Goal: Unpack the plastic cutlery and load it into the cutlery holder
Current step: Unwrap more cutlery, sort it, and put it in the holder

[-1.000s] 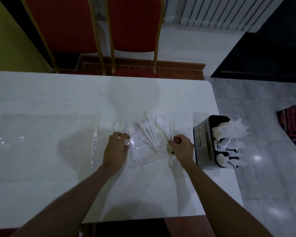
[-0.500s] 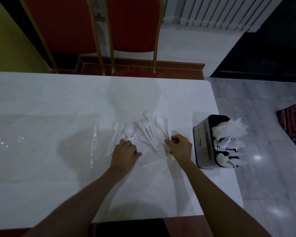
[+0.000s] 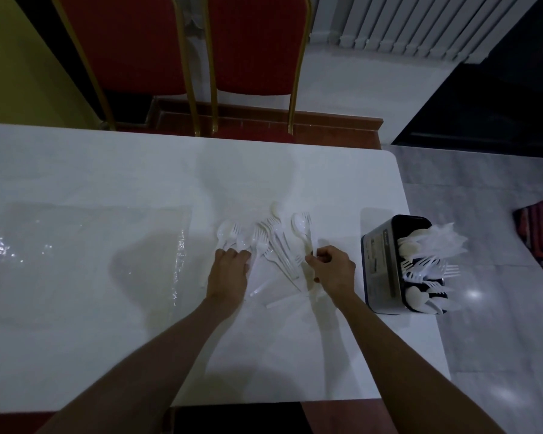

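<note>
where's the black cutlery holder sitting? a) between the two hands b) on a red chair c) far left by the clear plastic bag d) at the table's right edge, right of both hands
d: the cutlery holder stands at the table edge, right of the right hand.

we see a white table [image 3: 107, 170] with a scatter of white plastic cutlery [image 3: 276, 242] lying loose near its right end, spoons and forks fanned out with their heads pointing away from us. our left hand [image 3: 231, 270] rests palm down on the left part of the scatter, fingers over a few handles. our right hand [image 3: 333, 270] is curled, fingertips pinching the handle of a spoon [image 3: 300, 228] that lies on the table. a black cutlery holder [image 3: 380, 264] stands at the right edge, already stuffed with white pieces. a clear plastic bag [image 3: 85, 245] lies flat on the left. two red chairs [image 3: 254, 45] stand beyond the table.
</note>
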The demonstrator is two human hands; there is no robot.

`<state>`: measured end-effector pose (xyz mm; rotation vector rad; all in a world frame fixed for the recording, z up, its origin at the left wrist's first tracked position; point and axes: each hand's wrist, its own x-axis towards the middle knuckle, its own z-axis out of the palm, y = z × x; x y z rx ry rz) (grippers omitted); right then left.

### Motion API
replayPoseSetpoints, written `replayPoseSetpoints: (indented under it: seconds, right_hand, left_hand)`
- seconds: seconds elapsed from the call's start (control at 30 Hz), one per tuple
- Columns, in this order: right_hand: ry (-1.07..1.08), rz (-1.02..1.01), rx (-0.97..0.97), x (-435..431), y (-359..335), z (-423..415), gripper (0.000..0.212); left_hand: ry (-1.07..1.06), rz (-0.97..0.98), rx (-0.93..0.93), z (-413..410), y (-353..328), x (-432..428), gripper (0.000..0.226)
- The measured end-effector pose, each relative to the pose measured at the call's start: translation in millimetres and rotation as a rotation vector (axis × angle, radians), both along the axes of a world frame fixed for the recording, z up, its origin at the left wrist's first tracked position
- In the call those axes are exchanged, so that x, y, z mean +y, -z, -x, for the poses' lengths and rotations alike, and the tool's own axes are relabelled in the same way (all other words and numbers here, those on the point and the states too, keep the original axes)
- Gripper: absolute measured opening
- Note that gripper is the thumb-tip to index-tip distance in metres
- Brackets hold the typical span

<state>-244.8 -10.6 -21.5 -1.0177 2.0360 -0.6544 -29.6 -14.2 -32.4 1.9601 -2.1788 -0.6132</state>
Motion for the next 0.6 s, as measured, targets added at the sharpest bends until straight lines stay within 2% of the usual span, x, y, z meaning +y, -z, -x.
replayPoseSetpoints:
  seconds: [0.1,0.33,0.6]
  right_hand:
    - [-0.008,-0.008,-0.003,-1,0,1,0.015]
    - [-0.029,-0.014,-0.008,0,-6,1,0.020]
    - [0.021,0.007,0.015,-2,-6,2,0.017]
  left_hand:
    - [-0.058,-0.015,0.047,5,3,-2,0.012]
    - [-0.123,-0.164,-0.027,8,0,-11,0.025]
    - [-0.160,-0.139,0.078,0,5,4,0.014]
